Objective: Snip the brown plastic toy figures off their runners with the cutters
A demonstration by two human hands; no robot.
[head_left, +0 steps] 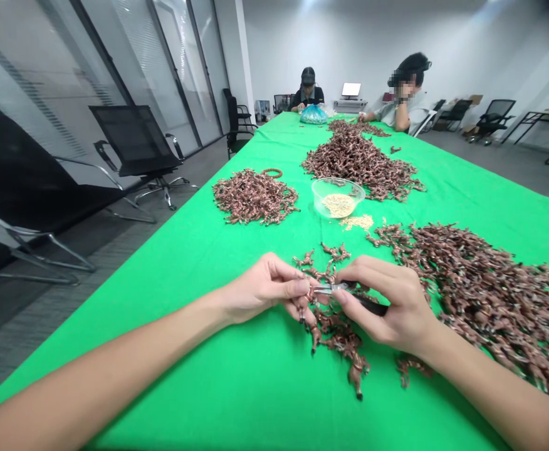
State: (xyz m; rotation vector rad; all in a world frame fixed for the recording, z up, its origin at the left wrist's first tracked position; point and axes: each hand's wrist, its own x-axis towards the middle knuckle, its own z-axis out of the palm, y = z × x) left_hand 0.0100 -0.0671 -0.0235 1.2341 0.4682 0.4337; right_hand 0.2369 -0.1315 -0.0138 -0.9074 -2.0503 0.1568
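Observation:
My left hand (274, 285) pinches a small brown horse figurine (304, 300) between thumb and fingers. My right hand (387, 304) is closed around small pliers (373, 305) with dark handles; their metal tips point left and meet the figurine's upper part. Whether the tips grip anything is too small to tell. Several more brown figurines (356, 376) lie on the green cloth just under and around my hands. A few others (335, 252) rest just beyond my fingertips. One figurine (410, 368) lies beneath my right wrist.
A large figurine heap (486, 294) spreads on the right. Another pile (256, 197) sits at left, one more (359, 160) farther back. A clear bowl (316, 194) holds small beige pieces, some spilled beside it (356, 222). Two people sit at the far end near a blue bag (313, 114).

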